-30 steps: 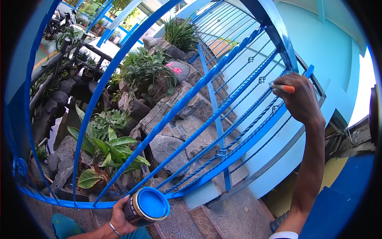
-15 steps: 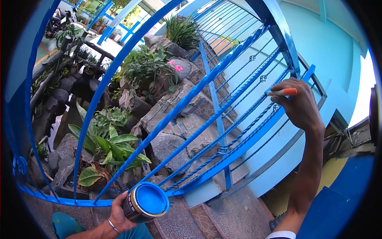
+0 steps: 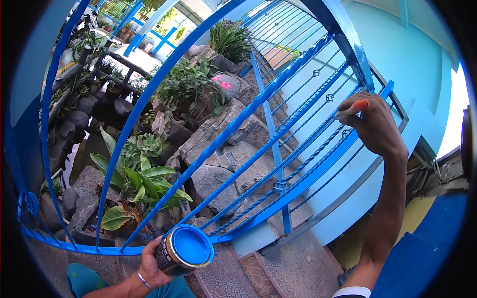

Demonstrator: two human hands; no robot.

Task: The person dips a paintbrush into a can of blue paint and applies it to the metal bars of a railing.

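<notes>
Low in the head view, my left hand (image 3: 150, 270) is wrapped round an open paint can (image 3: 166, 257). Blue paint (image 3: 193, 247) shows inside the can, and its mouth tilts towards me. On the upper right, my right hand (image 3: 376, 125) pinches a paintbrush (image 3: 358, 106) with an orange handle end. The fingers hide most of the brush, and its head lies against the twisted bars near the top of the blue metal railing (image 3: 218, 158). The railing's bars run diagonally between the two hands.
Behind the bars are large rocks (image 3: 213, 186), a leafy plant (image 3: 149, 181) and pink flowers (image 3: 224, 83). A light blue wall (image 3: 407, 54) rises on the right. Stone-patterned paving (image 3: 293, 260) lies below, and a dark blue panel (image 3: 422, 248) stands at lower right.
The brush handle has turned in my right hand, its orange end now tilted upward. The view has shifted slightly, and my left hand keeps its hold on the paint can.
</notes>
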